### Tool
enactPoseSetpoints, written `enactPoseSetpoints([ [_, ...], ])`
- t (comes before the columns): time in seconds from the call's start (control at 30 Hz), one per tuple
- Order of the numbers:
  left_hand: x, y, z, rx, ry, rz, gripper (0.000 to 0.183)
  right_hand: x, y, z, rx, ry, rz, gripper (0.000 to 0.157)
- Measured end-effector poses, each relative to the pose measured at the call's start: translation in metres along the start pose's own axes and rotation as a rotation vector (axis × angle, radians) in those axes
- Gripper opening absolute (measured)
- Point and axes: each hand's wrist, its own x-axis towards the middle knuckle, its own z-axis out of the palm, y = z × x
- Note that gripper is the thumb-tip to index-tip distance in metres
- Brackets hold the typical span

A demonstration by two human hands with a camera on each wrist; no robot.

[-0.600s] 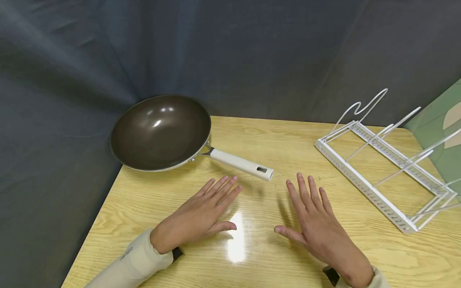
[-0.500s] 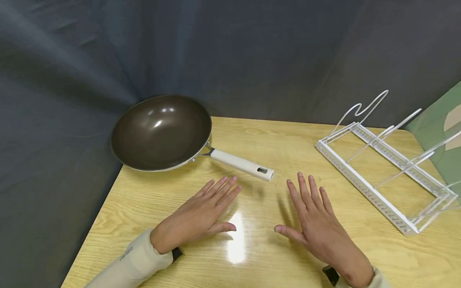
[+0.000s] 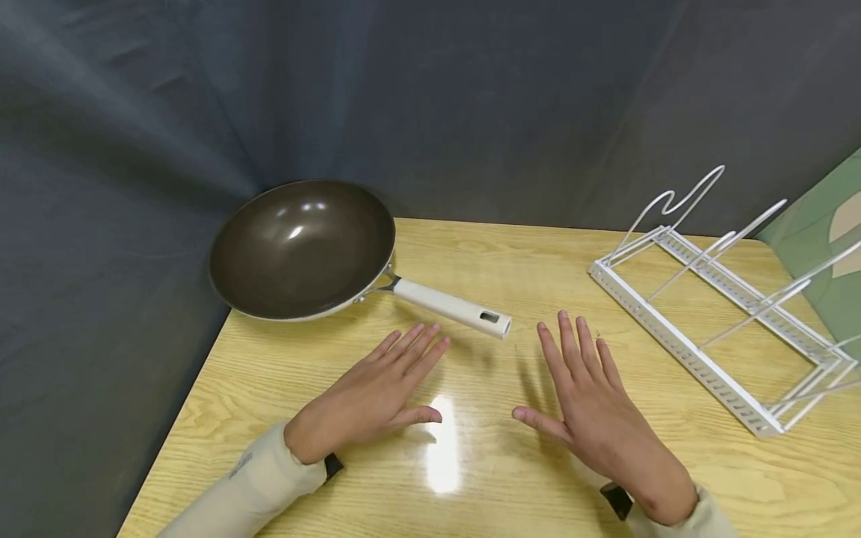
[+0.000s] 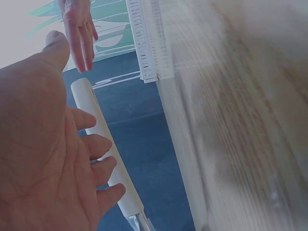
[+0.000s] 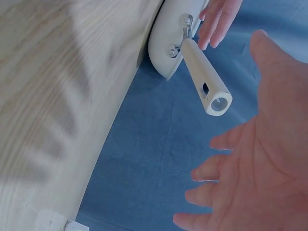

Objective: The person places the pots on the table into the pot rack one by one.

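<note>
Wooden table [image 3: 498, 258] bears 1 pan [image 3: 303, 254] near 2 hands [image 3: 366, 396] [image 3: 602, 415].

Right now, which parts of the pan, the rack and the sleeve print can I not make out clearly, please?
Pan: head view, underside hidden by its own body; left wrist view, most of it cut off by the bottom edge.
Rack: head view, right-hand wires cut off by the right edge.
Print on left sleeve: head view, too small and blurred to read.

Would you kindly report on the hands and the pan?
Left hand, right hand: empty, over table. Pan: on table, untouched. White rack at right, not blocking the pan.
</note>
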Motion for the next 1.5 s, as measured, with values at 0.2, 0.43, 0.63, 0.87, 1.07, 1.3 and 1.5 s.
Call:
enactPoseSetpoints([
  [0.2, 0.004, -0.002, 0.000, 0.010, 0.002, -0.001, 0.083, 0.004, 0.003, -0.002, 0.002, -0.022, -0.003, 0.100],
  [0.43, 0.010, -0.007, 0.002, 0.011, -0.021, -0.016, 0.082, 0.010, -0.001, -0.006, 0.003, -0.023, 0.006, 0.099],
  [0.63, 0.012, -0.010, 0.004, -0.020, -0.057, -0.041, 0.082, 0.020, -0.008, -0.010, 0.010, -0.046, 0.023, 0.097],
  [0.87, 0.013, -0.013, 0.008, -0.133, -0.080, -0.032, 0.082, 0.028, -0.010, -0.017, 0.006, -0.045, 0.022, 0.091],
  [1.07, 0.017, -0.015, 0.011, -0.167, -0.115, -0.027, 0.081, 0.037, -0.013, -0.021, 0.000, -0.041, -0.007, 0.086],
  [1.3, 0.027, -0.015, 0.011, -0.145, -0.148, -0.020, 0.080, 0.046, -0.015, -0.019, -0.024, -0.024, -0.045, 0.085],
  [1.5, 0.032, -0.021, 0.014, -0.142, -0.179, -0.047, 0.080, 0.053, -0.016, -0.020, -0.031, -0.015, -0.061, 0.086],
])
